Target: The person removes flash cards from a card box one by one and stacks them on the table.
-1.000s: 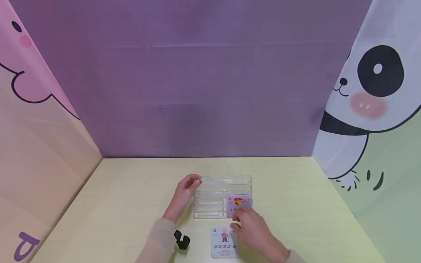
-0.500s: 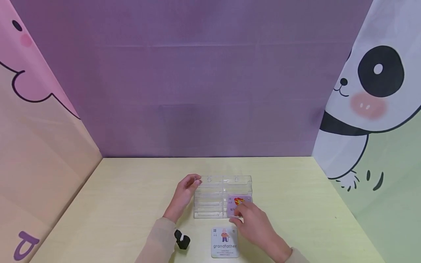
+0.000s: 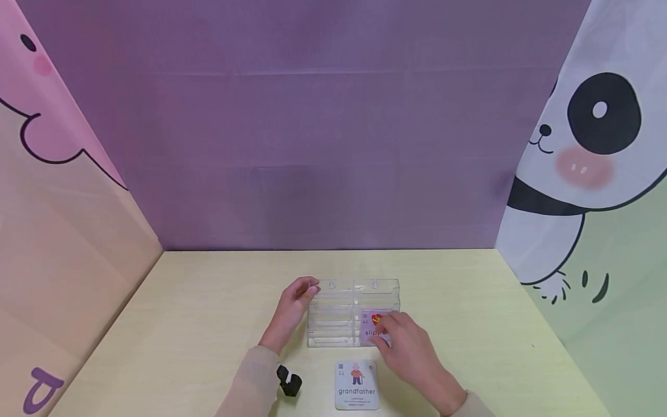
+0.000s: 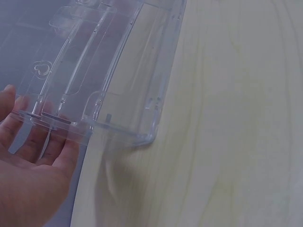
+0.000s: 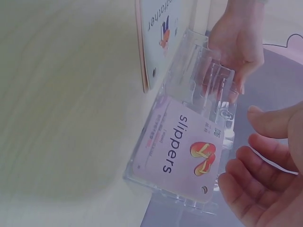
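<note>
A clear plastic card rack (image 3: 330,324) with two columns of tiered slots stands tilted on the table. My left hand (image 3: 289,310) grips its upper left edge, the fingers behind it in the left wrist view (image 4: 35,161). A lilac "slippers" card (image 5: 184,156) sits in the rack's front right slot. Over the right side of that card hovers my right hand (image 3: 411,350). In the right wrist view its thumb and loosely bent fingers (image 5: 251,175) are apart, with nothing between them. Any light fingertip contact with the card is hard to tell.
A "grandfather" card (image 3: 356,385) lies face up in front of the rack; a pinkish edge (image 5: 141,47) shows beneath it. A small black object (image 3: 289,382) lies beside the left sleeve. A purple cloth (image 3: 323,145) backs the pale wooden table (image 3: 495,313).
My right hand has shifted slightly up and to the right across the slippers card, uncovering more of its word. The left hand and the rack stay in place.
</note>
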`<state>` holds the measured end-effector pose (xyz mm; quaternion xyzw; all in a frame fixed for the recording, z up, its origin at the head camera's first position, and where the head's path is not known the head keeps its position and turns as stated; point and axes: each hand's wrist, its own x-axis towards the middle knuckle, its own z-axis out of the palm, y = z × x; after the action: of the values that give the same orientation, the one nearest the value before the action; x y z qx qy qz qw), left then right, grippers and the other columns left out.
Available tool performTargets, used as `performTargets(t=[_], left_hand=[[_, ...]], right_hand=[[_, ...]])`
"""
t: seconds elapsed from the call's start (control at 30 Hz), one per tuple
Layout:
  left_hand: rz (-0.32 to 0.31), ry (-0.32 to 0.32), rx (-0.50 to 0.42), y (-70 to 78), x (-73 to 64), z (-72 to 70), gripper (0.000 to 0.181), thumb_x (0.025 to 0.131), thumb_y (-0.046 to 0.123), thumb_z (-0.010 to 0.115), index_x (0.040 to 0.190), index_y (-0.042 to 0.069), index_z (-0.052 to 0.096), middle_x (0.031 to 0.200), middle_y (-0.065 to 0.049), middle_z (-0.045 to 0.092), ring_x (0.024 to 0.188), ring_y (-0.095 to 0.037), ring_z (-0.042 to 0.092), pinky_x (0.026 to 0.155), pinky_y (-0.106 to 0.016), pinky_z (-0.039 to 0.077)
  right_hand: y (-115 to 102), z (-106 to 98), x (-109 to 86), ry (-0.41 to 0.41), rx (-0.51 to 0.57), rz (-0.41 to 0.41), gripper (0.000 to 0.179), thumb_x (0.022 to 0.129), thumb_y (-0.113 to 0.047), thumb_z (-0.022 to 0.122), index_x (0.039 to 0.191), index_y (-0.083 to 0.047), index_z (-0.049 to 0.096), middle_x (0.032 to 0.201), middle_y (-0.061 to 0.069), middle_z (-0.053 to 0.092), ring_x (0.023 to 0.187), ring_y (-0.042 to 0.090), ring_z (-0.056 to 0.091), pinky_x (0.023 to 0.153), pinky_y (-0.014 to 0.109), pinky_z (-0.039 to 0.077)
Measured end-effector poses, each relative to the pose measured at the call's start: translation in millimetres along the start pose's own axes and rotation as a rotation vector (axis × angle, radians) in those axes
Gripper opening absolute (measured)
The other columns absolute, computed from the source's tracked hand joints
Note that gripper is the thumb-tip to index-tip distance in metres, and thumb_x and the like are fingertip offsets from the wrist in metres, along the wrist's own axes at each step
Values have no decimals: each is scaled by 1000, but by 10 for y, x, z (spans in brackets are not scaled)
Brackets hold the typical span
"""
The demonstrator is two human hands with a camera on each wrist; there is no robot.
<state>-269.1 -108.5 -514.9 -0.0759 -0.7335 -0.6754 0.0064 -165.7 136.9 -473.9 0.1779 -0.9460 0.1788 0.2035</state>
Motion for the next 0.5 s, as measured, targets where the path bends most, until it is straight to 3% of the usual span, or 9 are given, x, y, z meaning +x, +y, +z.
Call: performTargets(t=[0.5], left_hand=[[-10, -2, -2, 13, -5, 1, 28, 106, 15, 55, 128, -2, 59, 128, -21, 64, 122, -30, 59, 112, -52, 38]], right_hand=[[90, -61, 100, 80, -4, -35, 20, 79, -12, 87, 84, -7, 69, 84, -1, 60, 77, 15, 54, 63, 28, 51]])
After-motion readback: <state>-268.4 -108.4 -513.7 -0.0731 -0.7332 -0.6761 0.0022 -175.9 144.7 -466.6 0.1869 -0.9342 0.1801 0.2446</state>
